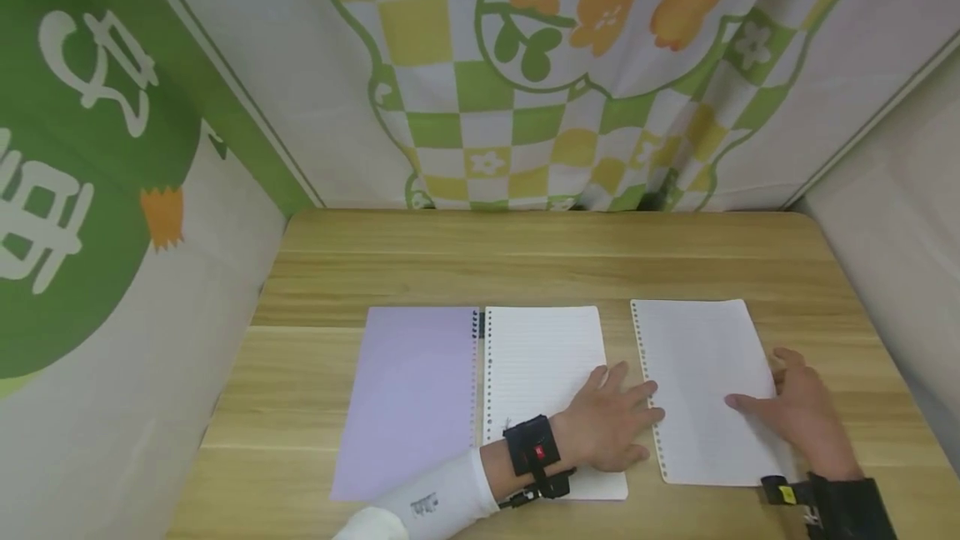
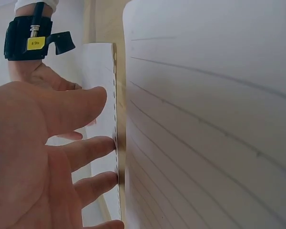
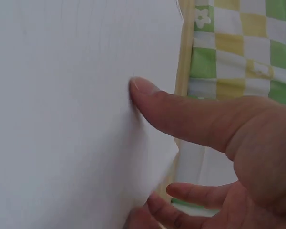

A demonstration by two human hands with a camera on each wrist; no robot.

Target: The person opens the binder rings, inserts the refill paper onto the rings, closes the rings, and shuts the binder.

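Observation:
A white loose-leaf sheet (image 1: 690, 373), punched with holes down its left edge, lies on the right part of the table. My right hand (image 1: 806, 415) grips its right side, thumb on top and fingers at the edge; in the right wrist view the sheet (image 3: 86, 95) bends near the thumb. With fingers spread and fairly straight, my left hand (image 1: 611, 423) touches the punched edge, as the left wrist view also shows. Beneath that hand is the white lined page (image 1: 540, 348) of an open ring-hole notebook, whose lilac side (image 1: 412, 390) lies to the left.
The wooden table (image 1: 525, 257) ends at a checked green and yellow curtain (image 1: 525, 123) behind. Pale walls or cloths (image 1: 900, 190) stand at both sides. Dark binding rings (image 1: 477, 325) show between the notebook's halves near the top.

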